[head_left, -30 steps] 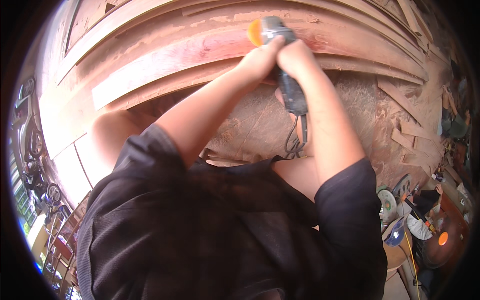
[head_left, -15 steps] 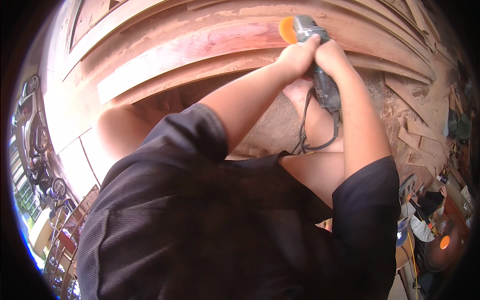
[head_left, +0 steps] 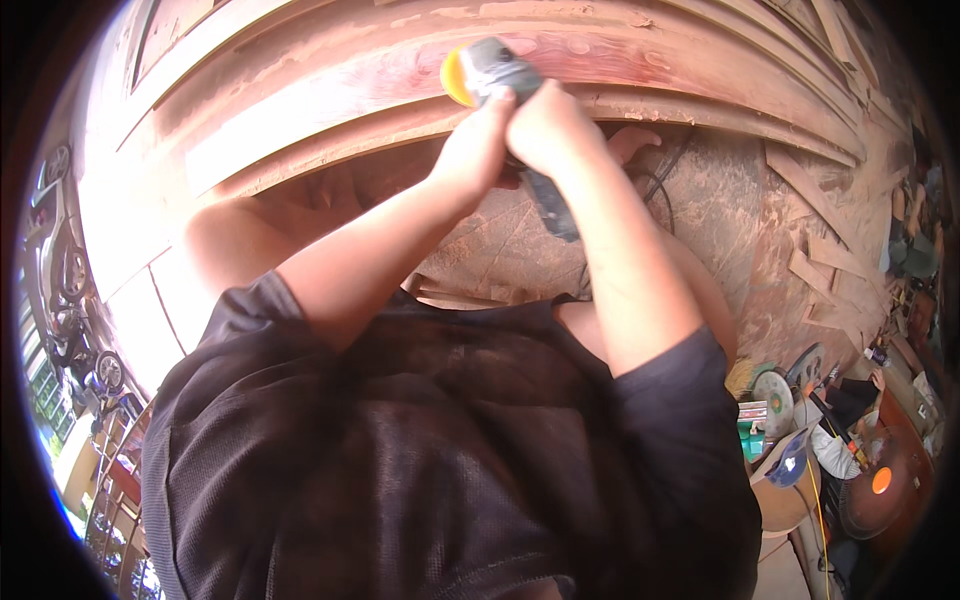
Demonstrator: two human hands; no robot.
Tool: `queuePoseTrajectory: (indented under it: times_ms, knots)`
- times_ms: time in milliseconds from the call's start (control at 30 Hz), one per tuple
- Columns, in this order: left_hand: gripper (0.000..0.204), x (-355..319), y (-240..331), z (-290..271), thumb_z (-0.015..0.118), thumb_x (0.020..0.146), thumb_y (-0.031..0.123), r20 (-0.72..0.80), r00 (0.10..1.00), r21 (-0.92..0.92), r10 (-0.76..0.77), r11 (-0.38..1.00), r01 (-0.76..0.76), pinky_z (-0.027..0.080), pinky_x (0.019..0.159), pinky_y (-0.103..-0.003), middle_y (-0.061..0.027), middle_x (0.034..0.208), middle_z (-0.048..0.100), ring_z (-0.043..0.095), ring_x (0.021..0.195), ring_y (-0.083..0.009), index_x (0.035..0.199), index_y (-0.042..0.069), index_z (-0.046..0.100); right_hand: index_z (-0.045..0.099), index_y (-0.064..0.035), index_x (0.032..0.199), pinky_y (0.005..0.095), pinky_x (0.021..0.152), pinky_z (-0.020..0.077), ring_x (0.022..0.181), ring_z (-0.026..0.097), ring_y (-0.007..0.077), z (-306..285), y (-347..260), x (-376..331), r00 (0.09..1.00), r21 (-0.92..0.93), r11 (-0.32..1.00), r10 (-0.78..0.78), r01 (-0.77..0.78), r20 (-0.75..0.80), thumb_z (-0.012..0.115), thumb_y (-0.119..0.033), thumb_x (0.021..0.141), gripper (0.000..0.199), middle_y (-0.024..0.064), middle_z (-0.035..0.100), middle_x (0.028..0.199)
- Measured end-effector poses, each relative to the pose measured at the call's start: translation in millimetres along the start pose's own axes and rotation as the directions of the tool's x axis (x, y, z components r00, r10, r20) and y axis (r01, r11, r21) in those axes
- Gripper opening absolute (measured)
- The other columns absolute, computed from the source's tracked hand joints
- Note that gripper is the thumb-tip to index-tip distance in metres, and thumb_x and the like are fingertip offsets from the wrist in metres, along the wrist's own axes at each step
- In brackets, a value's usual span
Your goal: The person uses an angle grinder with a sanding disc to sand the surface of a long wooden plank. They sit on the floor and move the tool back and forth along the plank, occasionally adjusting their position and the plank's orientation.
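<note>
Both of my hands are wrapped round an angle grinder [head_left: 550,205] with a grey head and a dark body. My left hand [head_left: 472,150] grips it on the left side near the head, its thumb up along the tool. Close against it, my right hand [head_left: 550,125] is closed over the body from the right. An orange-yellow sanding disc [head_left: 456,77] on the grinder's head is at the surface of a long wooden board [head_left: 370,75] with reddish grain; whether it touches is hard to tell. The fingers' undersides are hidden.
More long boards [head_left: 740,45] lie behind, dusted with sawdust. A dark power cord [head_left: 665,175] trails by my foot. Wood offcuts [head_left: 835,265] litter the floor at right. Tools and a cap [head_left: 787,468] lie at lower right, near another person. Motorbikes [head_left: 70,270] stand far left.
Both hands have carried the grinder leftward along the board, and slightly toward me. My arms and torso have shifted left with it, uncovering more things at lower right.
</note>
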State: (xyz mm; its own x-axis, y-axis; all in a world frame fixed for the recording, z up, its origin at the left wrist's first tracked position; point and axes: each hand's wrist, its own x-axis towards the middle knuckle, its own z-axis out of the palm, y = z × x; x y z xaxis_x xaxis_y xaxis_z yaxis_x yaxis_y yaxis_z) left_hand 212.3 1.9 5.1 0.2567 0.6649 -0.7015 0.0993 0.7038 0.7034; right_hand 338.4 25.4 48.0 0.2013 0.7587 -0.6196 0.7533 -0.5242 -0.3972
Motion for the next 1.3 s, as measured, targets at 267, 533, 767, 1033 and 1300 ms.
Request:
queuePoseTrajectory:
  times_ms: [267, 533, 767, 1033, 1300]
  knots:
    - [0.083, 1.1, -7.3, 37.6, 0.037, 0.11, 0.071, 0.017, 0.999, -0.037, 0.051, 0.998, -0.051, 0.066, 0.076, -0.039, -0.0205, 0.112, 0.074, 0.076, 0.093, -0.0275, 0.128, -0.004, 0.068, 0.064, 0.0061, 0.134, 0.0465, 0.107, 0.0556, 0.124, 0.073, 0.0382, -15.4, 34.0, 2.6, 1.0, -0.068, 0.998, -0.004, 0.003, -0.012, 0.061, -0.038, 0.103, 0.054, 0.03, 0.074, 0.128]
    - [0.077, 67.1, 27.4, 139.8, 0.049, 0.105, 0.07, 0.309, 0.951, 0.158, -0.019, 0.987, -0.032, 0.066, 0.086, -0.046, -0.0208, 0.128, 0.072, 0.075, 0.111, -0.0341, 0.14, 0.004, 0.067, 0.074, 0.0086, 0.123, 0.0441, 0.094, 0.0574, 0.114, 0.076, 0.036, -70.7, 158.2, 52.9, 0.981, 0.259, 0.965, 0.095, -0.048, -0.172, 0.067, -0.037, 0.1, 0.051, 0.0301, 0.078, 0.115]
    - [0.083, 43.6, 23.2, 72.5, 0.04, 0.107, 0.071, 0.242, 0.97, 0.129, -0.014, 0.991, -0.018, 0.062, 0.095, -0.044, -0.0255, 0.127, 0.073, 0.075, 0.111, -0.0348, 0.143, 0.001, 0.065, 0.07, 0.009, 0.132, 0.0457, 0.1, 0.0582, 0.119, 0.075, 0.036, -32.0, 88.0, 35.4, 0.988, 0.304, 0.952, 0.089, -0.046, -0.129, 0.062, -0.034, 0.102, 0.053, 0.0293, 0.076, 0.123]
    - [0.077, -3.5, -32.3, -36.5, 0.036, 0.108, 0.073, -0.089, 0.996, -0.252, 0.014, 0.967, -0.036, 0.062, 0.087, -0.046, -0.0155, 0.13, 0.072, 0.073, 0.11, -0.0284, 0.148, 0.009, 0.057, 0.062, 0.0084, 0.134, 0.0473, 0.105, 0.0584, 0.123, 0.073, 0.0403, 16.5, -28.3, -20.1, 0.985, 0.0, 0.989, -0.15, 0.151, 0.09, 0.066, -0.042, 0.099, 0.061, 0.0294, 0.073, 0.129]
    - [0.082, 2.3, -11.7, 37.8, 0.04, 0.108, 0.072, 0.134, 0.99, 0.138, 0.037, 0.989, -0.056, 0.064, 0.084, -0.042, -0.019, 0.13, 0.069, 0.072, 0.106, -0.0295, 0.145, 0.001, 0.059, 0.067, 0.0066, 0.128, 0.0494, 0.103, 0.0563, 0.123, 0.072, 0.0429, -8.8, 55.3, -31.6, 0.98, 0.236, 0.97, 0.092, -0.049, -0.174, 0.068, -0.044, 0.099, 0.059, 0.0325, 0.074, 0.123]
